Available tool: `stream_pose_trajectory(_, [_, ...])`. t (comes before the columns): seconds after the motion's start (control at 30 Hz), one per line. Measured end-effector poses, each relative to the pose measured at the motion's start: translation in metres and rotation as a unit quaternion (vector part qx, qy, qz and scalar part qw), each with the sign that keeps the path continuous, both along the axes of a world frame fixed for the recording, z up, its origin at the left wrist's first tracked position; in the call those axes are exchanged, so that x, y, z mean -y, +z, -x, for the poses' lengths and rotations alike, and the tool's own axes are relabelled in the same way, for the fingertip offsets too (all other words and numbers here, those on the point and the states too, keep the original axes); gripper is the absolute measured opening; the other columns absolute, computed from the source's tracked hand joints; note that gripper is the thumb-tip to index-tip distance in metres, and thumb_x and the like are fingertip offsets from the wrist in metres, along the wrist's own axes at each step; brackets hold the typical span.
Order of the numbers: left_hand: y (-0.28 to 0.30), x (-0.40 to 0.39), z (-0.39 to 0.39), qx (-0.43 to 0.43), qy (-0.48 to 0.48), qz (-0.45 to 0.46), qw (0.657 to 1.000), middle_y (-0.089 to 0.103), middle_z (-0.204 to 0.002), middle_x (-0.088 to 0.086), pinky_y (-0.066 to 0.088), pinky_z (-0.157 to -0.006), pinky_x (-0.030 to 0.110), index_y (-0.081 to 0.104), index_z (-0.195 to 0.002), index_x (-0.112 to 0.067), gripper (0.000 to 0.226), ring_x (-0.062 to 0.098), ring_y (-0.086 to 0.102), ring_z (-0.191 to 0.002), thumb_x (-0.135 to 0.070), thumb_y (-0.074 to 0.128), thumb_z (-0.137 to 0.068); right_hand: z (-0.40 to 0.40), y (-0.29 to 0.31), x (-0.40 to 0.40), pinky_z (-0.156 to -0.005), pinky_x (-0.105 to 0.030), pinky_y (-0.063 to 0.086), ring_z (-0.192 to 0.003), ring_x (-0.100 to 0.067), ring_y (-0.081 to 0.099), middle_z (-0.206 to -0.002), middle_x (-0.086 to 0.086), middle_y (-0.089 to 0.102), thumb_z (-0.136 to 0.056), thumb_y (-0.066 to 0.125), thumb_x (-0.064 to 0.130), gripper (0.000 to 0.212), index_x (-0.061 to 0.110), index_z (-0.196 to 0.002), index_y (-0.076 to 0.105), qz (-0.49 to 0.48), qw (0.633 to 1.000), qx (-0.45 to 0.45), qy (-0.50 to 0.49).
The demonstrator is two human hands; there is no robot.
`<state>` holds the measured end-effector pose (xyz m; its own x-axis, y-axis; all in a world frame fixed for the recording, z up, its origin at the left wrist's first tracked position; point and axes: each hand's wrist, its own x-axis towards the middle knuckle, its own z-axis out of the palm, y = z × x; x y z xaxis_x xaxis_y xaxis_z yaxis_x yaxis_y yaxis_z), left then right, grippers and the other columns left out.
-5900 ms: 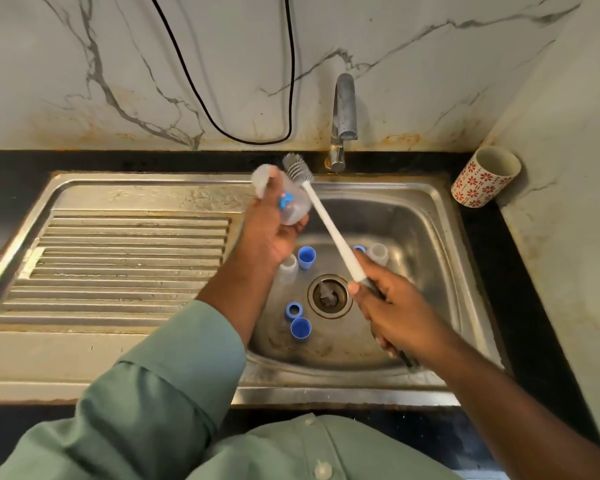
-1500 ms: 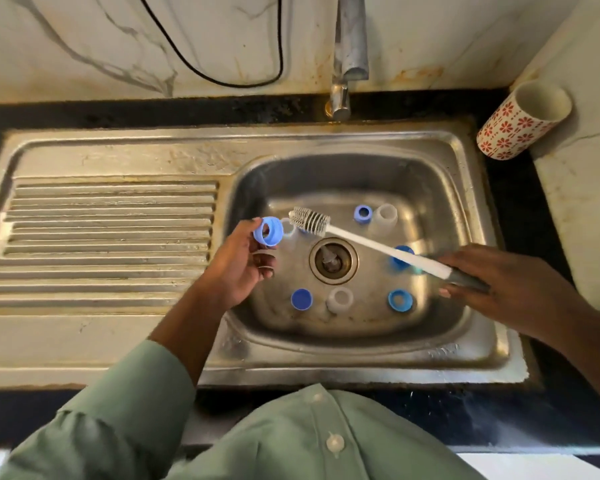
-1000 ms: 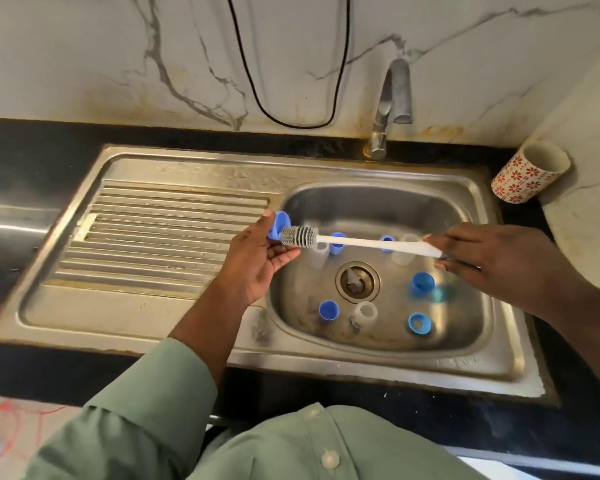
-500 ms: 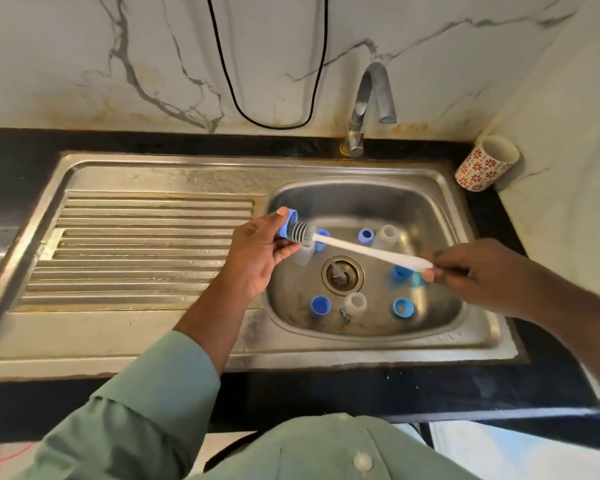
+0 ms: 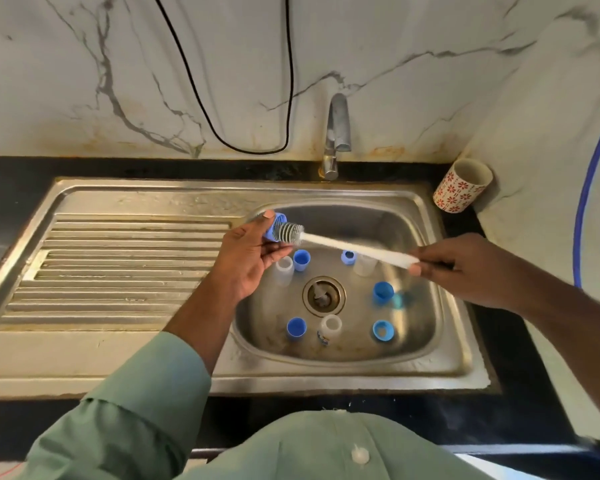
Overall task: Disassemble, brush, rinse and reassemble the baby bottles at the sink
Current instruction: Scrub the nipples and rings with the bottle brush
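A ribbed draining board (image 5: 132,268) is seen at the far left of the steel sink (image 5: 440,362). To its right, over the basin's left edge, a blue bottle ring (image 5: 274,226) is pinched by the left hand (image 5: 250,261), the thumb on top and the fingers curled beneath it. The grey bristle head of a bottle brush (image 5: 329,241) is pressed against that ring, and its white handle is run rightward across the basin.

On the basin floor, a clear bottle (image 5: 284,268) and a blue cap (image 5: 301,259) are stood side by side just below the left hand. Nearer the front, another blue cap (image 5: 296,328) is set beside a second clear bottle (image 5: 330,328), with the drain (image 5: 324,296) between the two pairs. Behind the drain, a tap (image 5: 336,133) is mounted at the wall. Beyond the brush handle, a blue ring (image 5: 348,257) and a third clear bottle (image 5: 364,265) are placed together. Further right, a blue cap (image 5: 383,292) and a blue ring (image 5: 382,330) are seen apart.

The handle's end is gripped by the right hand (image 5: 465,268), fingers closed round it. A patterned cup (image 5: 461,185) is stood on the dark counter at the far right.
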<state>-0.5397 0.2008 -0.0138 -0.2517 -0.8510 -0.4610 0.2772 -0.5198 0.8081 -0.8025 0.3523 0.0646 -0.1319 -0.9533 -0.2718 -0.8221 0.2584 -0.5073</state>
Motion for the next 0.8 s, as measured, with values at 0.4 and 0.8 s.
stream_pose_trajectory(0.4, [-0.015, 0.009, 0.020, 0.044, 0.023, -0.005, 0.999, 0.072, -0.108, 0.020, 0.059, -0.085, 0.038, 0.062, -0.117, -0.004, 0.036, 0.029, 0.073, -0.097, -0.029, 0.066, -0.092, 0.025, -0.016, 0.017, -0.046, -0.015, 0.035, -0.048, -0.002, 0.049, -0.060, 0.008, 0.064, -0.092, 0.062, 0.033, 0.026, 0.020, -0.112, 0.073, -0.024, 0.998, 0.044, 0.023])
stream_pose_trajectory(0.8, [-0.024, 0.038, 0.011, 0.072, -0.034, -0.019, 0.997, 0.071, -0.109, 0.023, 0.061, -0.076, 0.034, 0.065, -0.115, -0.001, 0.036, 0.031, 0.072, -0.097, -0.028, 0.068, -0.091, -0.004, -0.047, 0.010, -0.049, -0.012, 0.039, -0.056, 0.003, 0.058, -0.061, 0.028, 0.062, -0.095, 0.060, 0.030, 0.024, 0.023, -0.115, 0.070, -0.045, 0.995, 0.075, -0.040])
